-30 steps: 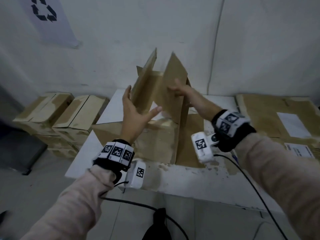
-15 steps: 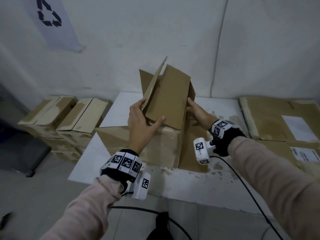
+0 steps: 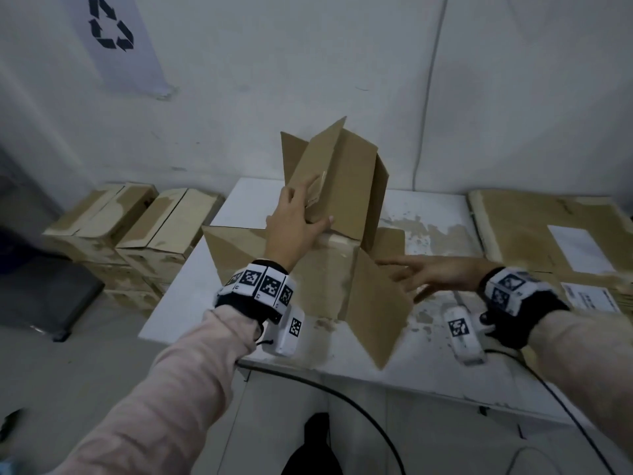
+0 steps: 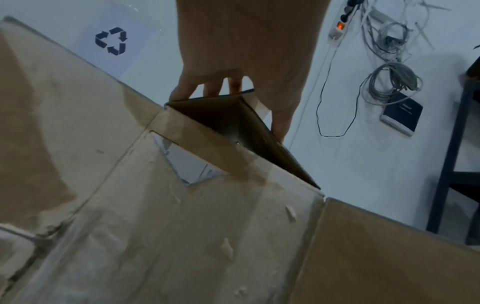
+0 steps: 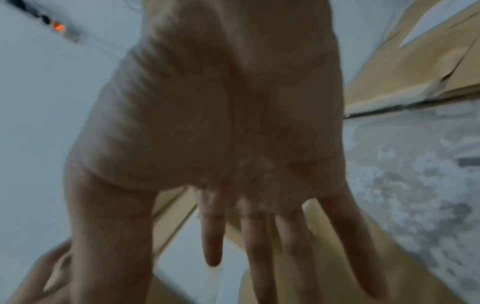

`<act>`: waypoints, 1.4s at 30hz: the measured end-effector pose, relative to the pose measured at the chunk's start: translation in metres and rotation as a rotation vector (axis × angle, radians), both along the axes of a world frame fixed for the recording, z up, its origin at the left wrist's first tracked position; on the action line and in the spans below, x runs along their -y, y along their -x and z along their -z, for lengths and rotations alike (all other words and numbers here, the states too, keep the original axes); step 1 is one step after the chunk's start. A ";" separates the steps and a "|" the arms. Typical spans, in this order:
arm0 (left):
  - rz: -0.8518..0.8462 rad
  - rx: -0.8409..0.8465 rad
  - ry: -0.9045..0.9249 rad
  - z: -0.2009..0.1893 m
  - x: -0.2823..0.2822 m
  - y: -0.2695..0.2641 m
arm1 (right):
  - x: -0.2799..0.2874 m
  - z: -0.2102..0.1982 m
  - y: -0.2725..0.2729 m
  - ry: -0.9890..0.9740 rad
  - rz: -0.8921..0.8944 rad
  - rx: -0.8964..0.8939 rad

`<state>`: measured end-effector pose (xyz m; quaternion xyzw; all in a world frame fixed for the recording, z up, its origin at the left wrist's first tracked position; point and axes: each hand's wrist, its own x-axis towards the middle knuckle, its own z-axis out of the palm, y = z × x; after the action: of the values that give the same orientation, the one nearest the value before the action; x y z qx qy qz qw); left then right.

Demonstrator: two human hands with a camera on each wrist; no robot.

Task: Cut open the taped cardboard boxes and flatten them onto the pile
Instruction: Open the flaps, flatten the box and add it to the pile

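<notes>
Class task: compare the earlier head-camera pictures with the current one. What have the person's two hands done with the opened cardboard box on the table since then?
The right hand has let go of the box's upper flaps and dropped, fingers spread, to the side flap, which has swung outward. The left hand keeps its grip on the raised flap. The opened box remains on the table; the pile is unchanged.

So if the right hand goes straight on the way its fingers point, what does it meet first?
Probably the side flap of the opened box: the right hand, open with straight fingers, points left at it. Depth is unclear; it may already touch.
</notes>
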<state>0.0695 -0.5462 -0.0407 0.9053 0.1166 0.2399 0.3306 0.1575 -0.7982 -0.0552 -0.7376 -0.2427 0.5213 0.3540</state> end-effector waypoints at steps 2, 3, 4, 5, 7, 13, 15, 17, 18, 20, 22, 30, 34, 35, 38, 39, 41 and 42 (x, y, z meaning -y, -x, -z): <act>0.011 -0.057 -0.045 -0.002 0.002 0.002 | -0.022 0.014 0.018 -0.125 0.014 0.037; 0.020 -0.086 -0.061 -0.004 0.002 0.005 | -0.035 0.021 0.027 -0.197 0.059 0.093; 0.031 -0.112 -0.072 -0.005 0.002 0.007 | -0.050 0.027 0.035 -0.246 0.124 0.202; 0.043 -0.138 -0.075 -0.005 0.002 0.010 | -0.065 0.031 0.041 -0.256 0.210 0.353; 0.051 -0.188 -0.093 -0.005 0.003 0.019 | -0.087 0.037 0.052 -0.210 0.343 0.627; 0.096 -0.081 -0.020 0.010 -0.013 0.042 | -0.112 0.049 0.066 -0.220 0.274 0.783; 0.110 -0.024 -0.055 0.019 -0.017 0.045 | -0.108 0.041 0.063 -0.386 0.158 0.543; 0.103 0.016 -0.085 0.026 -0.016 0.045 | -0.100 0.028 0.046 -0.290 -0.046 0.319; 0.095 0.030 -0.081 0.028 -0.016 0.044 | -0.098 0.023 0.033 -0.090 -0.179 0.317; 0.087 0.055 -0.067 0.030 -0.017 0.040 | -0.096 0.022 0.002 0.262 -0.358 0.445; 0.093 0.064 -0.057 0.031 -0.019 0.035 | -0.096 0.035 -0.036 0.333 -0.284 0.690; 0.088 0.110 -0.132 0.039 -0.021 0.017 | -0.076 0.004 -0.130 0.197 0.654 0.728; 0.142 0.073 -0.085 0.037 -0.020 0.002 | -0.095 -0.042 -0.126 -0.129 0.712 0.339; 0.172 0.054 -0.056 0.035 -0.022 -0.004 | -0.101 -0.052 -0.120 -0.193 0.656 0.338; 0.207 -0.016 0.087 0.023 -0.036 -0.021 | -0.117 -0.067 -0.104 -0.199 0.504 0.437; 0.214 -0.041 0.122 0.018 -0.040 -0.026 | -0.117 -0.069 -0.098 -0.147 0.435 0.454; 0.247 -0.070 0.158 0.009 -0.047 -0.032 | -0.114 -0.079 -0.078 -0.057 0.329 0.443; 0.267 -0.080 0.186 0.004 -0.048 -0.035 | -0.111 -0.084 -0.068 -0.017 0.290 0.427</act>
<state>0.1045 -0.4986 -0.0448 0.8871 0.0302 0.1458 0.4368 0.2255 -0.6869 0.0291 -0.8551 -0.2079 0.2955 0.3719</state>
